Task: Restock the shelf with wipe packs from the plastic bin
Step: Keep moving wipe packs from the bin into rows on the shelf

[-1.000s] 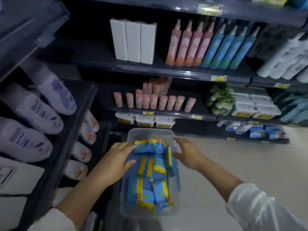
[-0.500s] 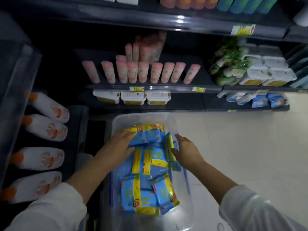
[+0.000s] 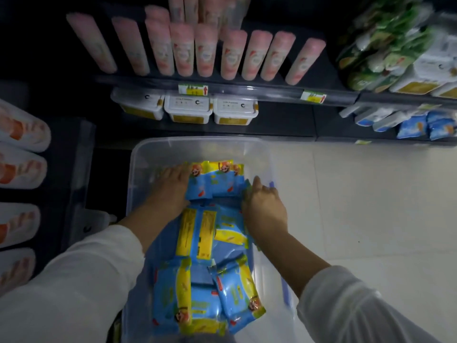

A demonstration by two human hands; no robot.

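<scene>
A clear plastic bin (image 3: 148, 154) sits on the pale floor below me, filled with several blue and yellow wipe packs (image 3: 235, 288). At the bin's far end a small stack of upright wipe packs (image 3: 214, 183) stands between my hands. My left hand (image 3: 170, 188) presses against the stack's left side, its fingers tucked behind the packs. My right hand (image 3: 263, 206) presses the stack's right side, fingertips reaching over the edge. The dark bottom shelf (image 3: 284, 122) lies just beyond the bin.
White tubs (image 3: 189, 107) sit on the bottom shelf straight ahead, with blue packs (image 3: 420, 126) farther right. Pink tubes (image 3: 207, 49) line the shelf above. White and orange bottles (image 3: 19, 149) lie on a side rack at left. Pale floor (image 3: 371, 206) stretches to the right.
My view has tilted down and closer to the bin. Both hands have moved from the bin's rim inward onto the far stack of packs, closing in on its two sides.
</scene>
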